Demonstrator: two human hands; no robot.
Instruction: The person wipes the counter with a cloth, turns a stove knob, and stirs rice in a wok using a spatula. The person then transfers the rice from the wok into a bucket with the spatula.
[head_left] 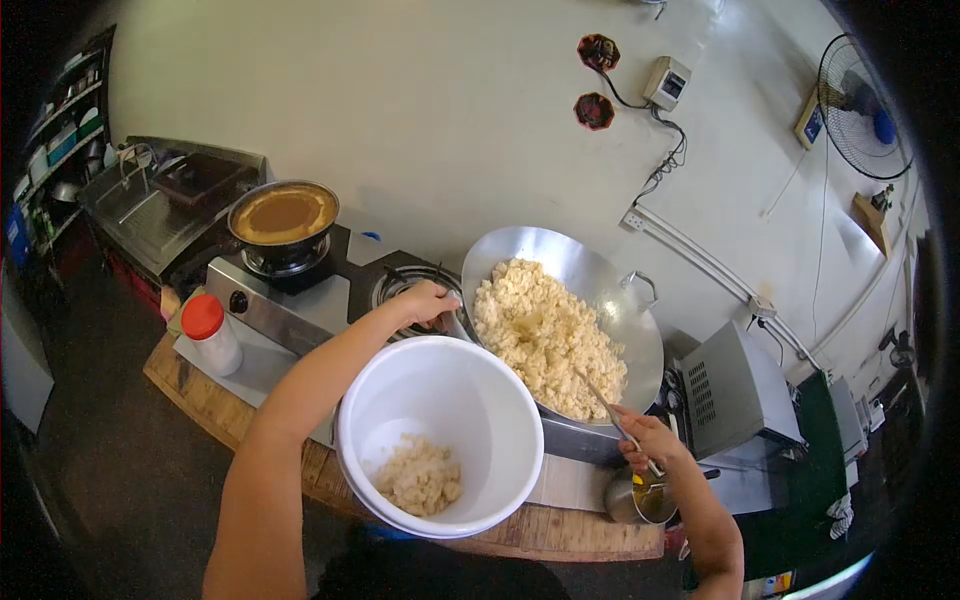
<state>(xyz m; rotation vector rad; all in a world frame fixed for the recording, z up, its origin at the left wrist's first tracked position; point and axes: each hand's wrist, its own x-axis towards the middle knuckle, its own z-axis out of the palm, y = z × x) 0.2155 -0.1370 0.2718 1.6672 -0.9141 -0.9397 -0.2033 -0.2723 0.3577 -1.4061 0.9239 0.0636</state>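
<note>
A large metal wok [625, 290] on the stove holds a heap of pale, crumbly food [540, 335]. My left hand [428, 305] is closed around the wok's near-left handle, mostly hidden by the fingers. My right hand [650, 440] grips the handle of a metal utensil [600, 397], whose far end is in the food. In front of the wok stands a white bucket [440, 355] with a small pile of similar pale food [420, 476] at its bottom.
A pan of brown and yellow liquid [285, 213] sits on the left burner [285, 260]. A red-lidded jar [212, 335] stands at the left of the wooden counter [590, 533]. Below my right hand is a metal pot [625, 500]. A sink [150, 215] lies far left.
</note>
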